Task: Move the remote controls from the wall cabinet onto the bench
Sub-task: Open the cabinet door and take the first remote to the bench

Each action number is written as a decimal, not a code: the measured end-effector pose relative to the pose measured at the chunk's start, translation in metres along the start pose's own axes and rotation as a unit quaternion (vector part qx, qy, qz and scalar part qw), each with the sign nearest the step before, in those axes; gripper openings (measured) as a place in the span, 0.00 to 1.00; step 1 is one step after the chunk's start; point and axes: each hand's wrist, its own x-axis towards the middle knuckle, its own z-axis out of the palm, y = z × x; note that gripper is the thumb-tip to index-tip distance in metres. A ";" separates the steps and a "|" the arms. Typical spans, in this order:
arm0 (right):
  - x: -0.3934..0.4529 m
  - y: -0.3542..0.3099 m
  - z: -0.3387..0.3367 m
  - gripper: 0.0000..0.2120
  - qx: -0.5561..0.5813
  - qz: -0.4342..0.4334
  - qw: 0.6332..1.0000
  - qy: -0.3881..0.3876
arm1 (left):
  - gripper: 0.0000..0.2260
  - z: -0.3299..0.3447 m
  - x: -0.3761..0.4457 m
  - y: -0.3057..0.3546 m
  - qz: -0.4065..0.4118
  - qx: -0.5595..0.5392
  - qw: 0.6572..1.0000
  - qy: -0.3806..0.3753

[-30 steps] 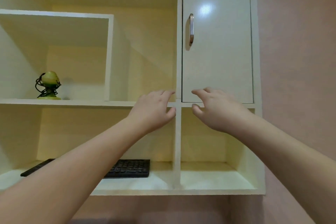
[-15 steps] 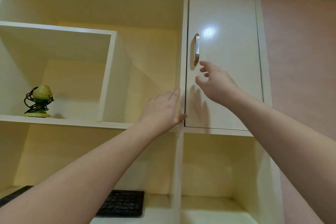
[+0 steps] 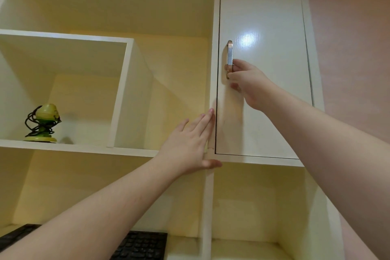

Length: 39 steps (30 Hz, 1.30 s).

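Here right hand (image 3: 251,84) fingers (image 3: 233,68) grip door handle (image 3: 229,53).

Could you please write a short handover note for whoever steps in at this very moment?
Right hand: fingers curled around the lower part of the metal handle of the cabinet door; the door looks shut.
Left hand: open, flat against the upright divider beside the door, holding nothing.
Remote controls: none in view; the open shelves show only a keyboard and a small green object wrapped in cable.
Done: handle gripped.
Left: open the door, find the remotes, carry them to the bench, which is out of view.
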 end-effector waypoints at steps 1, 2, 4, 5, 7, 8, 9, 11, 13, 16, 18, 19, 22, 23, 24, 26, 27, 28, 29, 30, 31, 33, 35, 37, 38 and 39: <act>0.000 0.000 -0.002 0.19 0.024 0.000 1.000 -0.001 | 0.51 0.000 0.000 0.000 0.001 0.002 1.000 -0.004; 0.000 0.000 -0.004 0.19 0.045 -0.002 0.999 -0.002 | 0.53 0.000 0.000 0.000 0.002 0.005 1.000 -0.008; -0.002 -0.005 -0.009 0.17 0.072 -0.004 0.997 -0.004 | 0.56 0.000 -0.001 -0.002 0.003 0.015 1.000 -0.018; -0.003 -0.008 -0.010 0.16 0.081 -0.003 0.997 -0.005 | 0.56 0.000 -0.001 -0.003 0.005 0.019 1.000 -0.023; -0.004 -0.013 -0.013 0.14 0.092 0.004 0.996 -0.005 | 0.55 -0.003 -0.001 -0.002 0.000 0.016 0.999 -0.029; -0.006 -0.016 -0.013 0.12 0.099 0.007 0.995 -0.003 | 0.53 -0.006 -0.001 0.000 -0.006 0.000 1.000 -0.031; -0.008 -0.019 -0.014 0.11 0.108 0.010 0.994 0.002 | 0.50 -0.011 -0.001 0.004 -0.016 -0.030 0.999 -0.029; -0.011 -0.024 -0.015 0.10 0.118 0.013 0.993 0.013 | 0.46 -0.017 0.002 0.014 -0.034 -0.139 0.990 -0.019; -0.014 -0.028 -0.016 0.12 0.122 0.014 0.992 0.018 | 0.41 -0.025 0.006 0.027 -0.056 -0.270 0.961 0.005; -0.019 -0.036 -0.017 0.14 0.143 0.022 0.989 0.042 | 0.26 -0.035 0.006 0.043 -0.114 -0.414 0.903 0.027; -0.025 -0.042 -0.022 0.14 0.158 0.026 0.985 0.059 | 0.20 -0.043 0.003 0.050 -0.131 -0.463 0.876 0.030; -0.030 -0.044 -0.026 0.15 0.167 0.026 0.984 0.063 | 0.18 -0.048 0.001 0.054 -0.128 -0.467 0.874 0.037; -0.043 -0.045 -0.033 0.18 0.198 0.011 0.979 0.044 | 0.16 -0.055 -0.006 0.059 -0.128 -0.469 0.873 0.049; -0.047 -0.046 -0.033 0.20 0.208 0.011 0.977 0.040 | 0.17 -0.055 -0.007 0.060 -0.132 -0.468 0.872 0.045; -0.049 -0.047 -0.032 0.21 0.221 0.016 0.974 0.042 | 0.17 -0.055 -0.008 0.061 -0.139 -0.473 0.869 0.042; -0.051 -0.049 -0.028 0.23 0.246 0.026 0.968 0.052 | 0.15 -0.056 -0.010 0.063 -0.150 -0.491 0.857 0.040; -0.051 -0.051 -0.028 0.23 0.253 0.032 0.965 0.056 | 0.14 -0.058 -0.011 0.063 -0.152 -0.504 0.849 0.043; -0.051 -0.052 -0.028 0.23 0.254 0.040 0.964 0.061 | 0.14 -0.060 -0.012 0.065 -0.149 -0.519 0.840 0.046; -0.052 -0.054 -0.029 0.23 0.255 0.046 0.963 0.069 | 0.14 -0.064 -0.013 0.066 -0.142 -0.535 0.831 0.047; -0.053 -0.056 -0.032 0.24 0.255 0.049 0.963 0.077 | 0.14 -0.068 -0.014 0.069 -0.133 -0.549 0.824 0.046; -0.055 -0.058 -0.034 0.25 0.255 0.050 0.962 0.085 | 0.15 -0.072 -0.015 0.071 -0.125 -0.557 0.819 0.047; -0.062 -0.063 -0.040 0.25 0.262 0.041 0.960 0.092 | 0.14 -0.080 -0.017 0.076 -0.110 -0.554 0.823 0.056; -0.070 -0.070 -0.045 0.27 0.244 0.025 0.965 0.094 | 0.14 -0.086 -0.020 0.081 -0.096 -0.546 0.830 0.061; -0.079 -0.076 -0.045 0.33 0.077 0.003 0.990 0.115 | 0.16 -0.093 -0.023 0.088 -0.085 -0.554 0.826 0.058; -0.083 -0.076 -0.044 0.38 -0.060 -0.010 0.989 0.134 | 0.19 -0.096 -0.025 0.091 -0.081 -0.570 0.816 0.051; -0.088 -0.076 -0.043 0.42 -0.180 -0.022 0.971 0.156 | 0.23 -0.099 -0.026 0.096 -0.073 -0.591 0.802 0.043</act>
